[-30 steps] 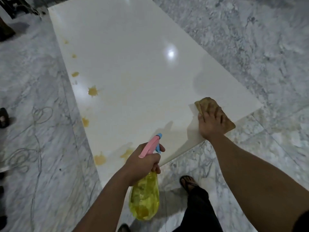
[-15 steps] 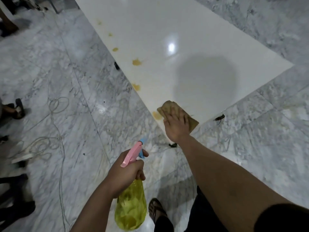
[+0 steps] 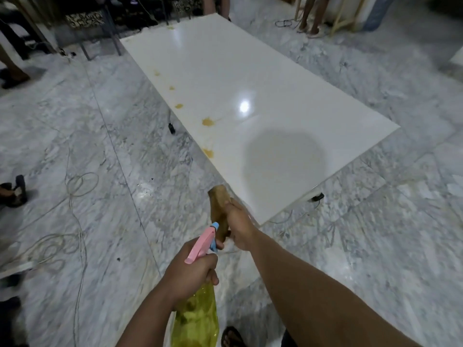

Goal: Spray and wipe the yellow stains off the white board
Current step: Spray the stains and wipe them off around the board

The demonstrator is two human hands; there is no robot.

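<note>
A long white board (image 3: 263, 96) stands on the marble floor, stretching away from me. Several yellow stains run along its left edge, among them a large one (image 3: 208, 122) and one (image 3: 208, 152) nearer me. My left hand (image 3: 190, 274) grips a yellow spray bottle (image 3: 198, 319) with a pink trigger head (image 3: 200, 244), held low in front of me. My right hand (image 3: 238, 224) holds a brown cloth (image 3: 218, 206) at the board's near left corner, the cloth hanging off the edge.
Loose cables (image 3: 75, 196) coil over the marble floor at left. Other people's feet and shoes (image 3: 12, 191) stand at the left edge and beyond the board's far end (image 3: 310, 28). Chair and table legs (image 3: 110, 33) crowd the far left. My sandalled foot (image 3: 231, 336) shows below.
The cloth slid from the board's right near corner across to the left corner and now hangs off the edge. The view swung back, showing the whole board. The bottle stayed held low.
</note>
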